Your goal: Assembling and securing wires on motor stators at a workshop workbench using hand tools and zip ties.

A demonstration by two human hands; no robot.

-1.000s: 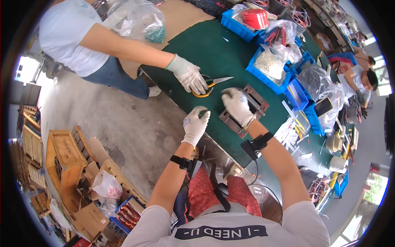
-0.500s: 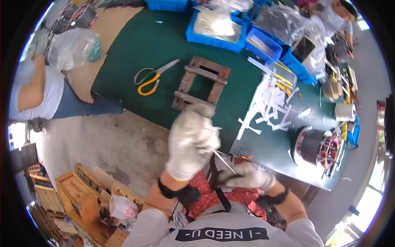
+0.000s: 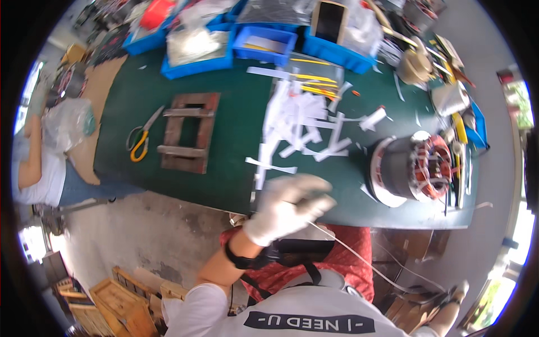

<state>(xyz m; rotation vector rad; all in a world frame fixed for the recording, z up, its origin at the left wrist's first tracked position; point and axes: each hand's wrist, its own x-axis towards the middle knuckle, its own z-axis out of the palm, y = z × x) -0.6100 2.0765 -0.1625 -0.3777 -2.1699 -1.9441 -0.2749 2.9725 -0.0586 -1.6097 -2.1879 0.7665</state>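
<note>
My left hand (image 3: 289,209), in a white glove, is raised at the front edge of the green table. Its fingers are closed on a thin white cord (image 3: 359,257), slightly blurred. The cord runs down across my lap to my right hand (image 3: 460,292), far out at the lower right and also gloved. That hand is small in view, with its fingers closed around the cord's other part. Beyond my left hand lie loose white paper strips (image 3: 306,121). A grey motor stator (image 3: 396,168) with copper windings tied in white stands to the right.
On the green table (image 3: 236,135) lie a wooden frame (image 3: 205,135) and yellow-handled scissors (image 3: 140,146). Blue bins (image 3: 196,70) line the back. A white cord spool (image 3: 451,99) and tools stand at right. Another person (image 3: 42,163) works at the left. Wooden crates (image 3: 120,306) stand on the floor.
My view has swung right, so the table things appear further left. My right hand has moved from near my left hand out to the lower right, and a long stretch of cord now spans between them.
</note>
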